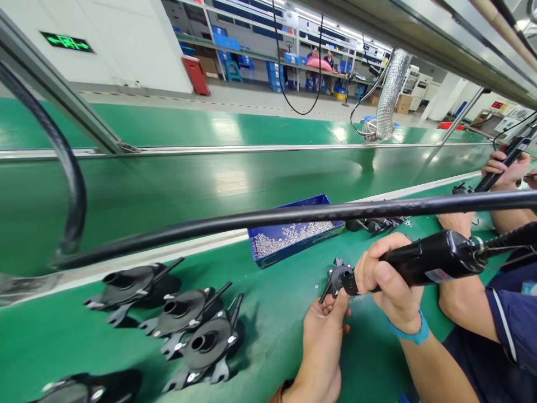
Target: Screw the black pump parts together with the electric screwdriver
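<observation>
My right hand [392,274] is wrapped round a black electric screwdriver [432,262], which lies nearly level with its cable running off to the right. The tool's front end meets a small black plastic housing [337,275] with a round centre and lugs. My left hand [327,330] pinches the near side of that housing against the green bench. My fingers and the tool's nose hide part of it, so the screw and bit tip cannot be made out. Left of my hands stand several similar black housings [205,342], each with a short round spout and pale screws.
A blue tray [274,256] of small metal screws stands beyond my hands. A thick black cable [210,223] crosses in front of it. At right, a co-worker's hand [503,168] grips another screwdriver [505,162]. A green conveyor belt [188,184] runs behind.
</observation>
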A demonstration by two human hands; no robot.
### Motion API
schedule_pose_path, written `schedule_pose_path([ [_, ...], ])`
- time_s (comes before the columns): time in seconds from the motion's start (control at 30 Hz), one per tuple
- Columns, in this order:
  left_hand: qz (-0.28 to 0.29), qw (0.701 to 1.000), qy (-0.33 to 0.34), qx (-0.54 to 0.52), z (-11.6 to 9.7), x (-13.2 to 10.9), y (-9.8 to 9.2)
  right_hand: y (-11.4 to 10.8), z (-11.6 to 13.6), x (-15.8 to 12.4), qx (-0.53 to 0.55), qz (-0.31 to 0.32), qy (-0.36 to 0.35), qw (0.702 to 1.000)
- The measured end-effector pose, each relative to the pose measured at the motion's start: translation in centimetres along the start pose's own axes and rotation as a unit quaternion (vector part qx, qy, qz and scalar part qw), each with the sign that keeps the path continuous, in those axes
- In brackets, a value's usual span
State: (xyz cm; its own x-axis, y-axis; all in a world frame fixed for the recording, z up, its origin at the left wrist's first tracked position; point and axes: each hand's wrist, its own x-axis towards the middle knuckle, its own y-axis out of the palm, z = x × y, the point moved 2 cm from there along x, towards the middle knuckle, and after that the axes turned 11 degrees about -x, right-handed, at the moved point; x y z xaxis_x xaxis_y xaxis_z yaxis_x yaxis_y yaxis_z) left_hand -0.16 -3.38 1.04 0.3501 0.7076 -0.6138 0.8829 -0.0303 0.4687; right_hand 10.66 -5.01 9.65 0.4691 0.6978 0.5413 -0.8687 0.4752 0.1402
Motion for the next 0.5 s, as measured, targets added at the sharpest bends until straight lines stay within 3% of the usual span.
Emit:
schedule_pose_path([
  [0.3,0.019,0.999,0.023,0.021,-0.4,0.3,0.1,-0.2,0.7,0.9,0.026,-0.055,-0.016,0.998],
  [0.5,0.036,0.998,0.012,0.044,-0.5,0.6,-0.4,0.9,2.0,1.3,0.038,-0.017,-0.010,0.999],
])
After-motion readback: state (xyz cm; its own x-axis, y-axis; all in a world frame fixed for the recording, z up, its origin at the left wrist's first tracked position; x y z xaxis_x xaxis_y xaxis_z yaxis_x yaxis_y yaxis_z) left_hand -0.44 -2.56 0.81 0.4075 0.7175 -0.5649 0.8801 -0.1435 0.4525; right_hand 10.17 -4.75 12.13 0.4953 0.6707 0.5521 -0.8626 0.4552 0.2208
